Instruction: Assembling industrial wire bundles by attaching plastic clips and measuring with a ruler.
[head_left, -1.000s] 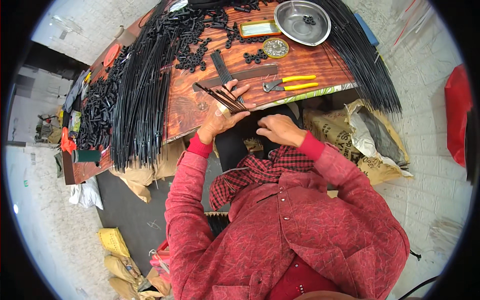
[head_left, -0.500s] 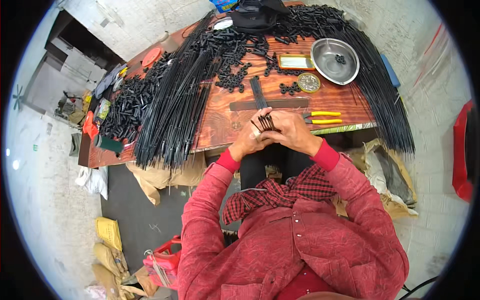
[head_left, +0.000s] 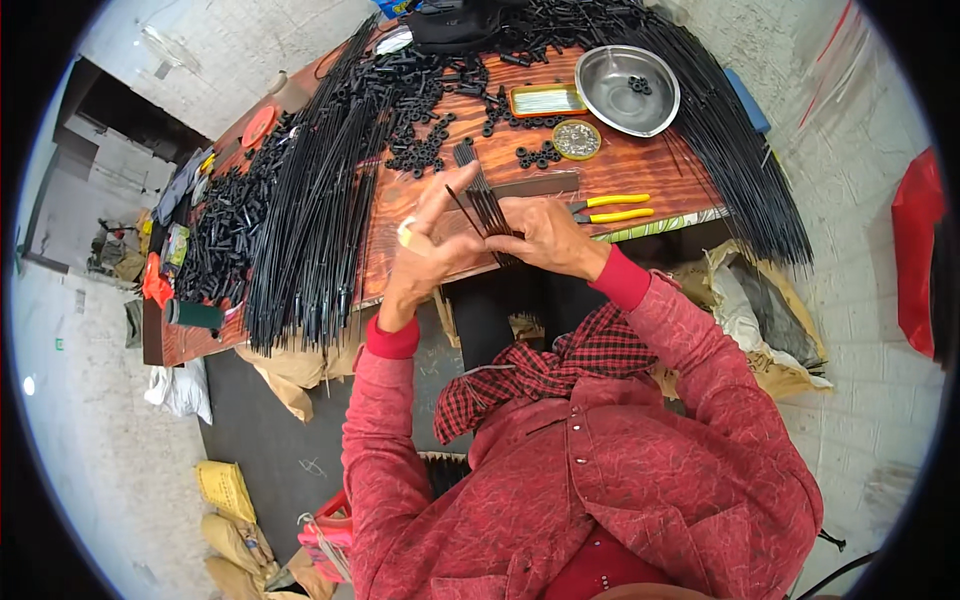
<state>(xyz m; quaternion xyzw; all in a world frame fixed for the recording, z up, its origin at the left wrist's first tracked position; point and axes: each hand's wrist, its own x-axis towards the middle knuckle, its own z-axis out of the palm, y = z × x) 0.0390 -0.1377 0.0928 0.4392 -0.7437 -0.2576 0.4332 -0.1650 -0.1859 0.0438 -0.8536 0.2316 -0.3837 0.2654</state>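
**At a red-brown, wood-grained table [head_left: 630,165] by a white-painted brick wall [head_left: 850,350]: light pinch, even rods**

My right hand [head_left: 548,235] has its thumb and fingers closed on a small bundle of slim black rods [head_left: 487,210], held at the table's near edge, in front of my lap. My left hand [head_left: 425,255], with a pale wrap [head_left: 407,232] on it, is spread wide: index finger raised, thumb stretched toward the right thumb. One rod leans away from the bundle into that gap; whether my left thumb presses on it, I can't tell.

I'd pinch firmly enough to keep the rods side by side, yet lightly enough that each can slide level. The open left hand seems best as a guide, nudging the stray rod into line. Squeezing hard would probably make such thin pieces fan or cross.

Past my fingertips, more rods run on over the table; I can't make out where one set stops. A flat dark brown bar [head_left: 545,184] lies there too, a handy straight edge, I judge. The pliers with yellow handles [head_left: 620,215] sit just beside my right knuckles, so I'd mind them. Farther out are small black ring-shaped pieces [head_left: 540,155], a round yellow-rimmed dish [head_left: 598,147] of silvery bits and a shiny metal basin [head_left: 610,87].
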